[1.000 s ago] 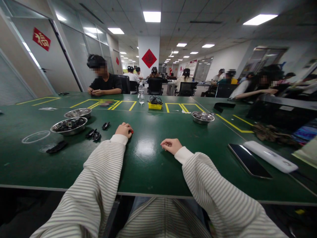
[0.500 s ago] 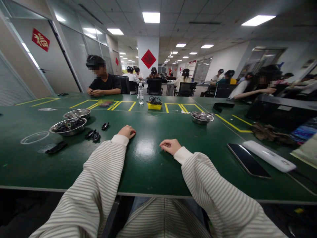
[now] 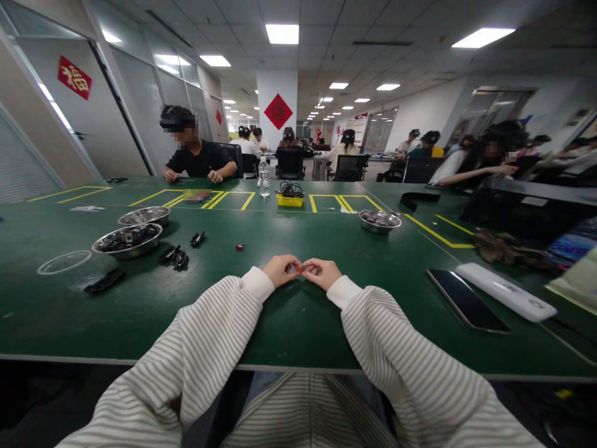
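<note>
My left hand (image 3: 282,270) and my right hand (image 3: 321,273) meet just above the green table (image 3: 298,336), both closed in a pinch. A tiny orange-red piece (image 3: 300,270) shows where the fingertips come together, touching the left fingers; its shape is mostly hidden. Whatever the right fingers grip is too small to make out. Beyond my left hand, a small red and black piece (image 3: 239,247) lies alone on the tabletop. Farther left are several black plastic parts (image 3: 179,257) and another black part (image 3: 198,238).
At left stand a metal bowl of dark parts (image 3: 128,242), another metal bowl (image 3: 144,216) and a clear plastic tub (image 3: 69,267). A third bowl (image 3: 380,221) sits ahead right. A phone (image 3: 466,300) and a white device (image 3: 506,291) lie at right. A person (image 3: 198,152) sits opposite.
My left hand has drawn back and right to meet my right hand, which has barely moved. The red and black piece now shows where my left hand was.
</note>
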Demonstrator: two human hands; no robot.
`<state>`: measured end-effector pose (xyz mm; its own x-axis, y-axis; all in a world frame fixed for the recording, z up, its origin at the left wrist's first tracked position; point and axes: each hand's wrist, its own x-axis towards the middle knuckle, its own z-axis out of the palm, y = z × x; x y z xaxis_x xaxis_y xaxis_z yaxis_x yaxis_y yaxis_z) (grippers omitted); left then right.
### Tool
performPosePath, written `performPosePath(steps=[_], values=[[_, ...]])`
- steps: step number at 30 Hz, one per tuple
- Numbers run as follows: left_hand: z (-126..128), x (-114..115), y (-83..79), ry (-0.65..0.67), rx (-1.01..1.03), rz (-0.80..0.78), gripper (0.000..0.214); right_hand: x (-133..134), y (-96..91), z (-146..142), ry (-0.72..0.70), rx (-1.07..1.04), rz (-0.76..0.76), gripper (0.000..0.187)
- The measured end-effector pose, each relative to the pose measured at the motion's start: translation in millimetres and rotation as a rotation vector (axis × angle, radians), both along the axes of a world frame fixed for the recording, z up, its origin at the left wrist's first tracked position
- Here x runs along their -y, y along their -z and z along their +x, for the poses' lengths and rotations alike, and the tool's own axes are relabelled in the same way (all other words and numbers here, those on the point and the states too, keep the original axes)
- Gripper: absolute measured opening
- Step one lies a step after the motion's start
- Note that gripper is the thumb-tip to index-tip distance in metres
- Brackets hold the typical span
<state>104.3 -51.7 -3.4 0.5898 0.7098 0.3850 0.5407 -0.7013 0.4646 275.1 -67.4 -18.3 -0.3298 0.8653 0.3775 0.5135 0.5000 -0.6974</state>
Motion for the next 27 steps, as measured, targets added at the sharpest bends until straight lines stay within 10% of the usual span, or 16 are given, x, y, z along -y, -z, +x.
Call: performPosePath(steps=[20, 27], values=[[9, 5, 6.2, -0.11, 0.222, -0.43, 0.03, 8, -7.4, -2, -0.042, -0.092, 0.089, 0.023], [-4, -8, -2.3, -0.273, 0.004, -0.084, 0.029, 6, -8.3, 0, 0.009, -0.019, 0.152, 0.017]])
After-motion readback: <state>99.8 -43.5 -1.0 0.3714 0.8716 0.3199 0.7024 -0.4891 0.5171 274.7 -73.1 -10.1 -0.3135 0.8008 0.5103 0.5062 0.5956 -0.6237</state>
